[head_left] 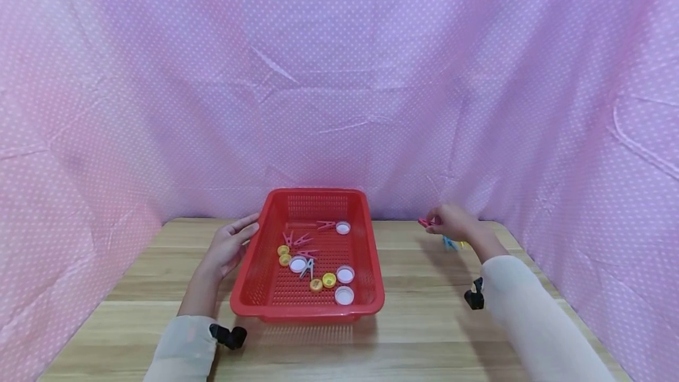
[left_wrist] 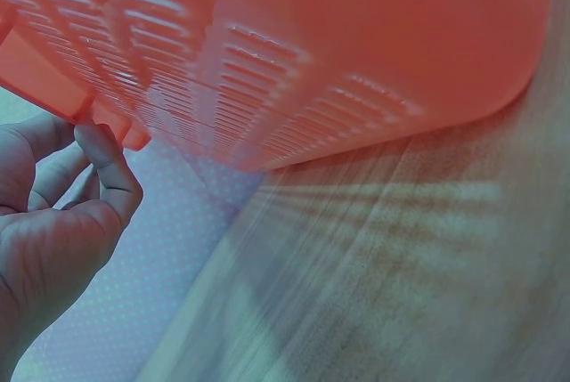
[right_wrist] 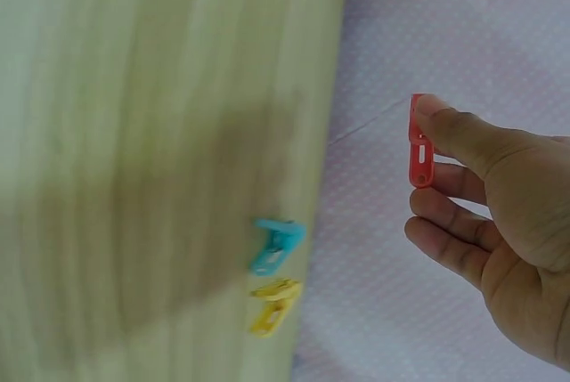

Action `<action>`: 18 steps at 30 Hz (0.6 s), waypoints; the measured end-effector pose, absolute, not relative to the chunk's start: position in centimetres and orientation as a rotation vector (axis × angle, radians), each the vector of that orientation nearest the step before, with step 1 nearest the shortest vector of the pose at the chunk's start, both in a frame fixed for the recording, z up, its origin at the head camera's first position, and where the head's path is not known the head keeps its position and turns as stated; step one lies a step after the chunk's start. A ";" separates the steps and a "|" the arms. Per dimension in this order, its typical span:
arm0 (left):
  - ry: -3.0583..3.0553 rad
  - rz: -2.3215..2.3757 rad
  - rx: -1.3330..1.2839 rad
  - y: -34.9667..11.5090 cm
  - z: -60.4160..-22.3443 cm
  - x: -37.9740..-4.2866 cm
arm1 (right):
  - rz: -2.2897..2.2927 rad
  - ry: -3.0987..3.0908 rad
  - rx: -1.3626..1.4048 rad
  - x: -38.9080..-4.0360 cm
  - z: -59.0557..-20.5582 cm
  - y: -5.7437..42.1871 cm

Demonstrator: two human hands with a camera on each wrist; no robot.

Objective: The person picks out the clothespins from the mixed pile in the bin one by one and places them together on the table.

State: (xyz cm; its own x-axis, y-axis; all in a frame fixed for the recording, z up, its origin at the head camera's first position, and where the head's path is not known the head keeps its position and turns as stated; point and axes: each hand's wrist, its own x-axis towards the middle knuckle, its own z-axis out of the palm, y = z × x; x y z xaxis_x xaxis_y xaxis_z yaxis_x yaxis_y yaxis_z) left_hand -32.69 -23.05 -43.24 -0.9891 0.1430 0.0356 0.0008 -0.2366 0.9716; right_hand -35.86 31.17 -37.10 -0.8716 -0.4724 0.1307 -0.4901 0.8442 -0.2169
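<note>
at a wooden table, left hand grips a red basket, right hand a pink clothespin

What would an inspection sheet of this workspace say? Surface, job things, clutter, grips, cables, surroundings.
Surface: wood-grain table.
Job things: red basket holding pink clothespins, a grey clothespin, yellow caps and white caps; blue clothespin and yellow clothespin on the table, toward its far right.
Clutter: nothing seen beyond those.
Left grip: holds the basket's left rim.
Right grip: pinches a reddish-pink clothespin, raised off the table.
Cables: nothing seen.
Surroundings: pink white-dotted curtain behind and at both sides.
</note>
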 end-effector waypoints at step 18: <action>1.861 2.404 0.176 -22.9 -43.3 -32.7 | 0.404 -2.935 0.800 -35.2 -41.8 31.9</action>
